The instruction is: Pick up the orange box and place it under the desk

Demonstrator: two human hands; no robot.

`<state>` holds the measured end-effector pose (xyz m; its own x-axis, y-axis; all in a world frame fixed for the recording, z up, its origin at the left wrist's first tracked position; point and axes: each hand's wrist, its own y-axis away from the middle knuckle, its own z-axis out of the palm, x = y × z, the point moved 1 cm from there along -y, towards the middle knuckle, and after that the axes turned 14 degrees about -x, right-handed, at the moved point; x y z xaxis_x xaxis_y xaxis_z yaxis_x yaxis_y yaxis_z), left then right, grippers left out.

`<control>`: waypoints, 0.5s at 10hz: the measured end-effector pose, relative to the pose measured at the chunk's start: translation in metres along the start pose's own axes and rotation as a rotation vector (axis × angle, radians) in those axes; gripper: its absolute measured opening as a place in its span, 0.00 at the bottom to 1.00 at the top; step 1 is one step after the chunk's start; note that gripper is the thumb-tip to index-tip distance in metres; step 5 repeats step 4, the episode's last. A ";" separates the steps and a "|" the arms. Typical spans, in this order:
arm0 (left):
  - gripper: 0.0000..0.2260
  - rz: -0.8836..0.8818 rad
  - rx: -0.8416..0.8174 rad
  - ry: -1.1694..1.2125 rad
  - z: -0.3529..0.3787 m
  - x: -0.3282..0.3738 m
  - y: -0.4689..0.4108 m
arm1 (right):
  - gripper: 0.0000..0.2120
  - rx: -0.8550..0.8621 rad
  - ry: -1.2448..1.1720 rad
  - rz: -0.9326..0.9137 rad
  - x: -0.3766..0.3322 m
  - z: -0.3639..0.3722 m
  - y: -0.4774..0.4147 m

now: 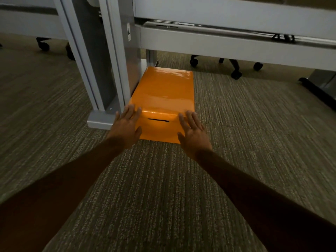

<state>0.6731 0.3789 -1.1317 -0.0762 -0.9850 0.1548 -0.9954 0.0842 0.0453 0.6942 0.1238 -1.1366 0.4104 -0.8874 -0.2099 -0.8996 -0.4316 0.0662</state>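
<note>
1. Carpet [236,124]: grey-brown, ribbed weave, covers the whole floor; dim light. It carries every item listed below.
2. Desk [227,15]: pale grey top and frame rail span the upper right of the view; its underside shows a metal channel.
3. Desk leg [116,51]: grey upright column, left of centre, ending in a flat foot on the carpet.
4. Orange box [163,91]: glossy orange, rectangular, flat on the carpet. Its left long edge lies just beside the desk leg; whether they touch cannot be told. Its far end reaches below the desk rail; its near end projects out past the leg's foot. The near face has a dark slot handle.
5. Left hand [125,126]: open, fingers spread, palm against the box's near left corner, fingertips on the top edge. Not gripping.
6. Right hand [193,131]: open, fingers spread, laid against the box's near right corner, fingertips at the top edge. Not gripping.
7. Open room: bare carpet right of the box and beyond its far end under the desk; the left side is closed off by the leg.
8. Chair casters [236,74]: black, on the carpet behind the desk, well apart from the box.
9. Black base [320,91]: dark foot at the right edge; kind cannot be told.
</note>
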 end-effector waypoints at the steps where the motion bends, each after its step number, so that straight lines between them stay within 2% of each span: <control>1: 0.37 -0.016 -0.055 -0.002 -0.005 -0.002 -0.001 | 0.35 -0.037 -0.012 0.001 0.001 -0.001 0.000; 2: 0.41 -0.034 -0.091 -0.047 -0.010 0.000 0.006 | 0.36 -0.082 -0.005 0.018 0.000 -0.011 0.006; 3: 0.44 -0.038 -0.056 -0.043 -0.014 0.010 0.019 | 0.36 -0.081 0.032 0.031 -0.001 -0.023 0.020; 5: 0.43 -0.023 -0.035 -0.047 -0.027 0.026 0.039 | 0.35 -0.082 0.067 0.045 -0.001 -0.043 0.035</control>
